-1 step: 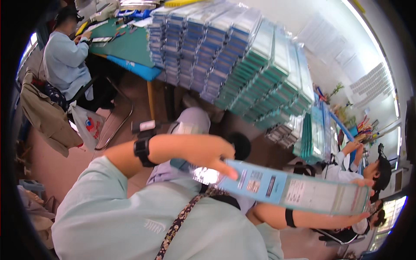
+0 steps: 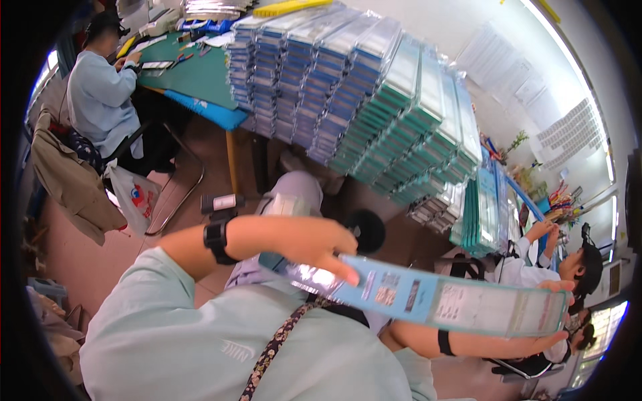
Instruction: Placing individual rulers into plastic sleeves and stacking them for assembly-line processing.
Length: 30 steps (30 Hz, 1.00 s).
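I have a long flat retail package, light blue at its left half and pale with a green edge toward the right, held across the near part of the view between both hands. My left hand grips its left end, fingers curled over the top edge and the thumb side pressing the clear plastic there; a black wristwatch sits on that wrist. My right hand supports the right end from behind, fingertips showing over the top corner and the palm under the lower edge, so it is closed on the package too; a dark band circles that forearm. The package runs slightly downhill from left to right, above my lap and my pale green sleeve.

Beyond it, in the far middle, leaning stacks of similar packages fan out in rows, blue-edged ones on the left and green-edged ones to the right. A green worktop lies at the far left, where a person in a light blue shirt sits. A white plastic bag hangs near that person's chair. At the right, another person in a dark cap sits just past the package's end.
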Each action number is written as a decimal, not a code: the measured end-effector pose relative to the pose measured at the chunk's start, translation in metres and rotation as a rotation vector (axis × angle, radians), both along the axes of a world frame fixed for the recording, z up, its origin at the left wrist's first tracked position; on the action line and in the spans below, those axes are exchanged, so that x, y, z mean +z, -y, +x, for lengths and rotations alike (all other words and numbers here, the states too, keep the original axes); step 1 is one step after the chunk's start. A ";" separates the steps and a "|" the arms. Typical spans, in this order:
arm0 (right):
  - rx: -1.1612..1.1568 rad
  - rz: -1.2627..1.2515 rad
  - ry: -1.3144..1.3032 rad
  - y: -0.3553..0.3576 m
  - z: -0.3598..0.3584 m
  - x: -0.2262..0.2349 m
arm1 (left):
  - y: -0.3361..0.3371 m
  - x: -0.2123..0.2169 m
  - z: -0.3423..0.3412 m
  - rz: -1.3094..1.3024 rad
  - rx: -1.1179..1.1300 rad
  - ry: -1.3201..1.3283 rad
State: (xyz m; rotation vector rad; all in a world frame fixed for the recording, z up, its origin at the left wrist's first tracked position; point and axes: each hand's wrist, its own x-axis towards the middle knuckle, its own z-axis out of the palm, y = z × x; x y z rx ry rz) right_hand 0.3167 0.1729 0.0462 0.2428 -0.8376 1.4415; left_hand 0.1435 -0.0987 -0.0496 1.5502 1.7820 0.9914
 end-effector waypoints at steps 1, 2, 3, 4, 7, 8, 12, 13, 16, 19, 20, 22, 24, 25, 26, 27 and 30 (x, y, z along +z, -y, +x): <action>0.002 0.005 -0.019 0.000 0.001 0.000 | 0.003 0.002 0.007 0.006 -0.003 0.027; -0.012 0.069 -0.016 0.000 0.002 0.001 | 0.005 0.004 0.011 0.012 -0.007 0.056; -0.029 0.129 -0.001 0.001 0.004 0.000 | 0.004 0.000 0.012 0.015 -0.024 0.057; -0.033 0.132 -0.005 -0.004 0.004 -0.002 | 0.004 -0.001 0.013 0.017 -0.028 0.052; 0.204 0.486 -0.380 -0.024 0.006 -0.005 | 0.007 0.001 0.013 0.178 -0.134 0.006; 0.548 0.478 -0.491 -0.028 0.018 -0.003 | 0.007 0.003 0.013 0.184 -0.135 0.003; 1.012 0.424 -0.605 -0.029 0.038 -0.001 | 0.002 0.016 0.018 0.284 -0.085 -0.057; 0.989 0.421 -0.590 -0.028 0.040 -0.002 | 0.001 0.021 0.018 0.270 -0.050 -0.022; 0.892 0.394 -0.544 -0.022 0.044 -0.006 | 0.000 0.035 0.022 0.295 -0.043 -0.064; 0.796 0.380 -0.497 -0.015 0.043 -0.013 | -0.006 0.045 0.039 0.285 -0.065 0.027; 0.770 0.377 -0.480 -0.013 0.044 -0.015 | -0.007 0.048 0.044 0.275 -0.082 0.100; 0.726 0.370 -0.456 -0.007 0.046 -0.020 | -0.008 0.057 0.049 0.262 -0.069 0.082; 0.692 0.366 -0.430 -0.004 0.048 -0.022 | -0.009 0.062 0.052 0.266 -0.087 0.093; 0.673 0.365 -0.419 -0.003 0.049 -0.024 | -0.010 0.064 0.052 0.264 -0.085 0.098; 0.660 0.364 -0.408 -0.001 0.049 -0.025 | -0.010 0.065 0.052 0.259 -0.089 0.070; 0.639 0.370 -0.402 0.001 0.048 -0.027 | -0.011 0.065 0.051 0.253 -0.097 0.041; 0.597 0.358 -0.361 0.004 0.053 -0.030 | -0.013 0.061 0.054 0.268 -0.092 0.046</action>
